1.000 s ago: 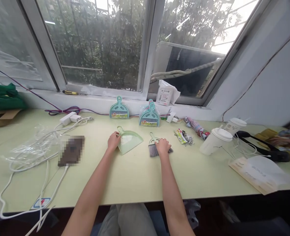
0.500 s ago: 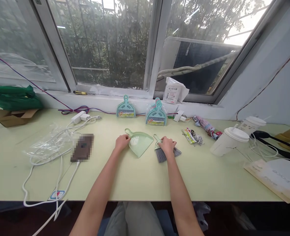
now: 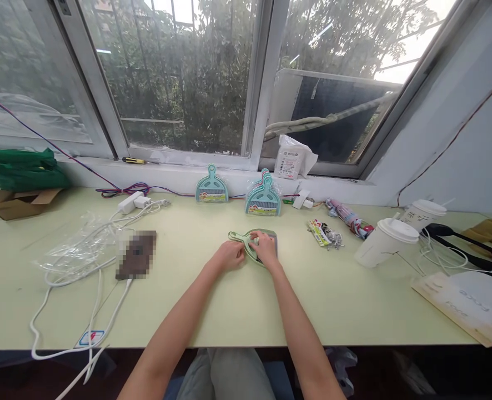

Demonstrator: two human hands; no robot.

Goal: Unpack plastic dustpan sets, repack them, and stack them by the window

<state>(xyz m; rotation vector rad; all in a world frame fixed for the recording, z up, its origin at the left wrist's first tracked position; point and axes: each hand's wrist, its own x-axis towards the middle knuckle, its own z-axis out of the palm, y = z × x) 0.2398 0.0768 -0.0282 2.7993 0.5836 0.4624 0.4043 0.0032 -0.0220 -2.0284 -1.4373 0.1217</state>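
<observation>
The green dustpan (image 3: 255, 259) lies on the table with the small brush (image 3: 273, 243) on top of it, both handles pointing left. Fingers of my left hand (image 3: 230, 255) are closed round the handle end. My right hand (image 3: 265, 248) grips the brush from above and covers much of its head. Behind them, a packaged brush-and-dustpan set (image 3: 211, 188) leans against the sill wall, and a stack of similar sets (image 3: 263, 199) leans to its right.
Left are a blurred dark device (image 3: 136, 255), white cables and clear plastic wrap (image 3: 77, 244). To the right lie a small packet (image 3: 323, 233), a folded umbrella (image 3: 348, 218), white cups (image 3: 387, 241) and a paper bag (image 3: 458, 305). The window sill runs behind.
My right hand has brought the brush left onto the dustpan. My left hand and the dustpan have shifted right, and the two pieces now overlap.
</observation>
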